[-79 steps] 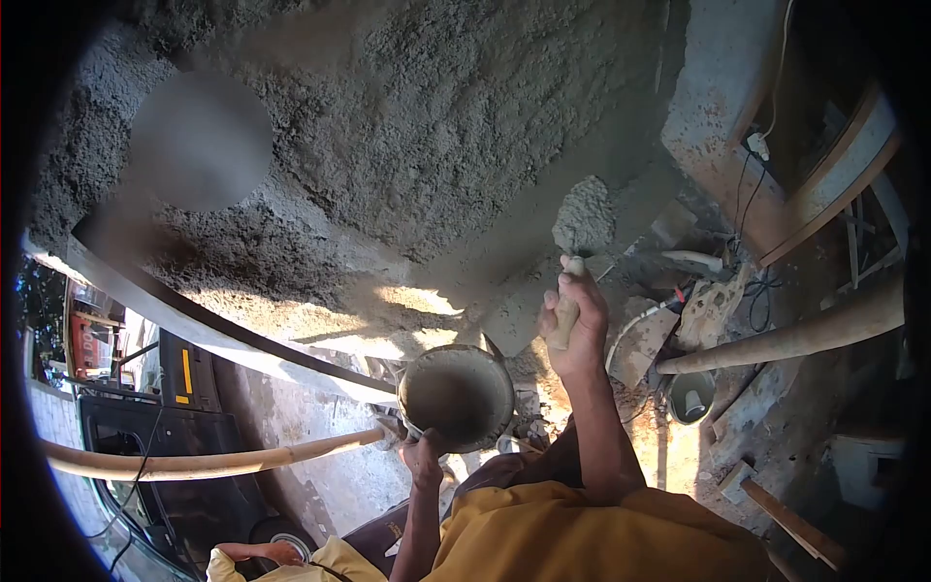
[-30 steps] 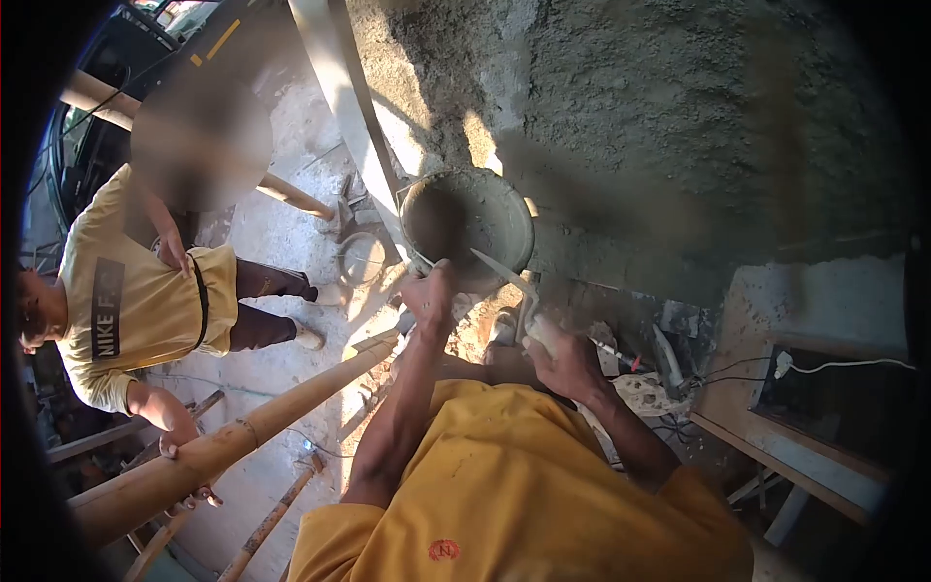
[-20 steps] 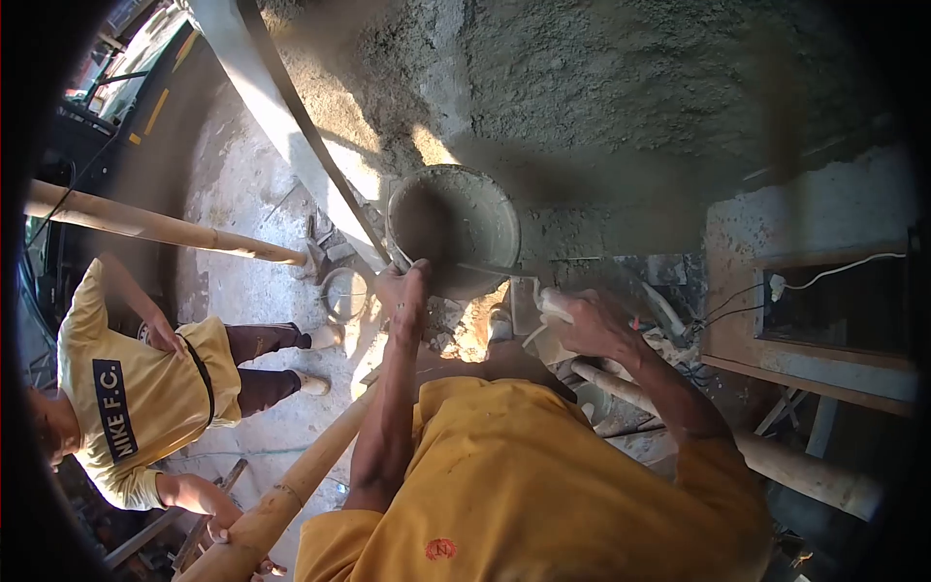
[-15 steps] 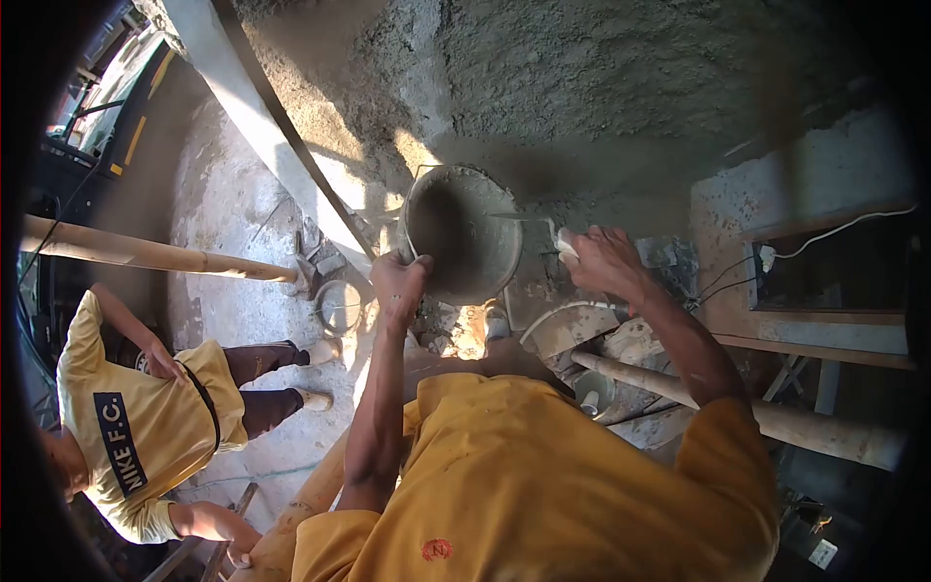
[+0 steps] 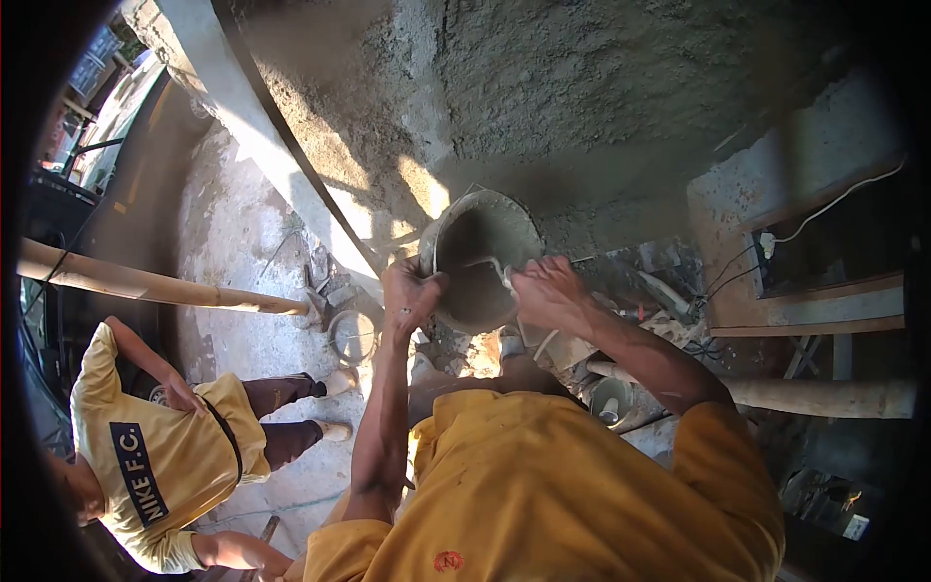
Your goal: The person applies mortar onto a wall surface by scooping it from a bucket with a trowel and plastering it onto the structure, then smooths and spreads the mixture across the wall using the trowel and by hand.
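From where I watch, this looks like a building site: a rough wall (image 5: 562,87) coated in wet-looking grey mortar, bamboo poles (image 5: 155,286) slanting across, rubble (image 5: 325,267) on a stained concrete floor (image 5: 228,209), and a dark vehicle (image 5: 58,213) nearby.

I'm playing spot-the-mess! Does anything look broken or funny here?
Yes, a bit: broken chunks lie scattered by the end of a bamboo pole, and a white cord curls loosely over the dark opening, which looks untidy. The bucket in the left hand shows no clear crack.
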Demonstrator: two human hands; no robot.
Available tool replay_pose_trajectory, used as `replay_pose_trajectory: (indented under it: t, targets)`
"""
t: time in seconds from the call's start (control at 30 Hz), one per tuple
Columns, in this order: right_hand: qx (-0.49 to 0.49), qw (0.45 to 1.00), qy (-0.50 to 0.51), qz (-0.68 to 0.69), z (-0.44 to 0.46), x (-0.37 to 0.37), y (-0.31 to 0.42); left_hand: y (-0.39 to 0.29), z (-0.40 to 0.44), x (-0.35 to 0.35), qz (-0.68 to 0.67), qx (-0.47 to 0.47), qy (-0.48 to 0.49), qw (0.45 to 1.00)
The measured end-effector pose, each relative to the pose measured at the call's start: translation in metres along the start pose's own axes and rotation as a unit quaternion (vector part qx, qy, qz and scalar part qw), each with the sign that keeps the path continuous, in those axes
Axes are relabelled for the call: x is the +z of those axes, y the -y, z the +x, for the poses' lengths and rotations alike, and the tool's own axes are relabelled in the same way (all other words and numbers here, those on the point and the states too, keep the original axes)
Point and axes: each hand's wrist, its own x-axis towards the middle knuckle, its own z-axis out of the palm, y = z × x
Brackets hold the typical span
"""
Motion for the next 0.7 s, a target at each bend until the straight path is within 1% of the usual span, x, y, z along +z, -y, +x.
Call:
replay_pose_trajectory:
  t: [0.03,0.1,0.13,0.17,0.27,0.3,0.37,0.4,0.47,0.5,0.6,0.63,0.7]
  targets:
    - [0.035,0.998,-0.048,0.012,0.003,-0.003,-0.005,0.009,0.005,0.000,0.044,0.010,0.001,0.999]
    - [0.010,1.000,-0.005,-0.028,0.002,0.024,-0.011,0.001,-0.002,0.000,0.046,0.013,-0.007,0.999]
    - [0.000,0.999,0.015,-0.048,0.001,0.024,-0.008,-0.006,-0.006,0.002,0.048,0.018,-0.011,0.999]
    - [-0.016,0.996,0.082,-0.035,-0.007,0.023,-0.001,-0.021,-0.014,0.001,0.040,0.027,-0.024,0.999]
    - [0.038,0.998,0.009,0.043,-0.011,0.002,0.001,-0.016,-0.011,-0.004,-0.021,0.028,0.008,0.999]
    - [0.060,0.997,0.011,0.053,-0.007,0.005,0.003,-0.015,-0.014,0.000,-0.040,0.014,-0.007,0.999]
    - [0.102,0.992,0.008,0.074,0.009,0.010,0.009,-0.007,-0.008,0.003,0.009,0.023,-0.008,1.000]
    - [0.078,0.993,0.050,0.068,0.002,0.010,0.014,-0.002,-0.003,0.003,0.037,0.030,-0.008,0.999]
    - [0.033,0.990,0.129,0.046,-0.013,-0.002,0.021,0.007,0.004,0.000,0.017,0.053,-0.012,0.998]
    - [0.046,0.991,0.116,0.056,-0.015,-0.010,0.020,0.010,0.007,0.002,0.003,0.062,-0.012,0.998]
    - [0.166,0.981,-0.048,0.087,-0.002,0.008,0.005,-0.022,-0.009,0.003,0.018,0.072,-0.020,0.997]
    - [0.152,0.985,0.022,0.078,0.001,0.010,-0.002,-0.024,-0.009,0.004,0.023,0.072,-0.028,0.997]
    - [0.121,0.988,0.033,0.092,-0.020,0.017,0.004,-0.029,-0.004,0.004,0.039,0.077,-0.037,0.996]
